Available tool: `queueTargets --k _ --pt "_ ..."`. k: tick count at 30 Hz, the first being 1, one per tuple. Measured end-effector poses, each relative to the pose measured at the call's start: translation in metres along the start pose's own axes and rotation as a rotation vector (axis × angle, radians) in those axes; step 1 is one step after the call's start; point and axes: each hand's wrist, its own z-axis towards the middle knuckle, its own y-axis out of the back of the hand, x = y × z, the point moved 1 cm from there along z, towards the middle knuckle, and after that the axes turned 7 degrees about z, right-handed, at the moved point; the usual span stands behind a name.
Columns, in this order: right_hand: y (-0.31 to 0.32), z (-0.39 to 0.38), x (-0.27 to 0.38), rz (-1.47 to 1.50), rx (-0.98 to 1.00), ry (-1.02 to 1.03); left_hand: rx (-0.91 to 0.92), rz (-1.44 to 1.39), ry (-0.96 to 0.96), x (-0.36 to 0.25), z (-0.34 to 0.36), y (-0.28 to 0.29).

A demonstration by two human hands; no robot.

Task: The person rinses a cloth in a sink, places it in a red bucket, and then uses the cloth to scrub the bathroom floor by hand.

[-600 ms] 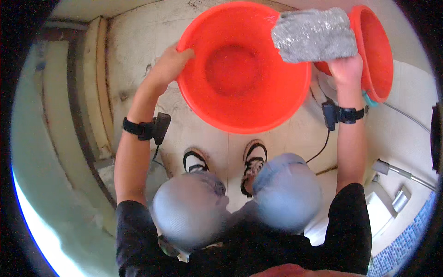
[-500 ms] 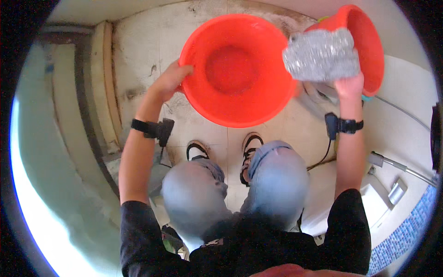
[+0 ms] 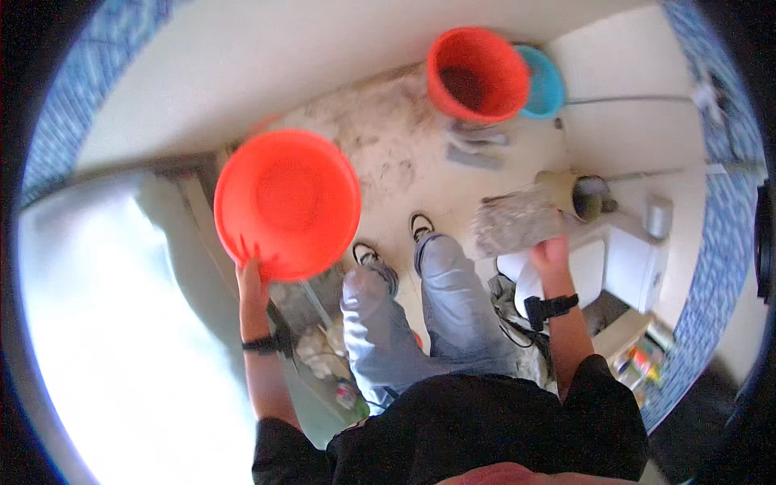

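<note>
While the left hand (image 3: 252, 273) grips a red basin (image 3: 288, 192) by its edge, the right hand (image 3: 551, 254) holds a crinkled grey bundle (image 3: 512, 221).

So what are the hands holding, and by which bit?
The left hand holds the red basin by its rim, at the picture's lower left. The right hand holds a blurry grey bundle by its lower right corner.

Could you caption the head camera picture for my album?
Left hand gripping a red basin, right hand holding a rough-looking grey bundle, with a red tub and teal basin farther off.
</note>
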Motion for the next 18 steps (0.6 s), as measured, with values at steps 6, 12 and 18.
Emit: queueTargets --k 6,12,18 --pt "-0.107 -0.152 0.024 -0.016 -0.003 0.151 0.074 -0.077 0.057 -0.091 -0.131 -0.025" --pt "-0.128 -0.268 0.073 0.234 0.14 0.298 0.433 -0.093 0.011 -0.109 -0.187 -0.095" --pt "-0.098 -0.42 0.058 0.267 0.135 0.598 0.732 0.071 0.062 -0.123 -0.258 -0.157"
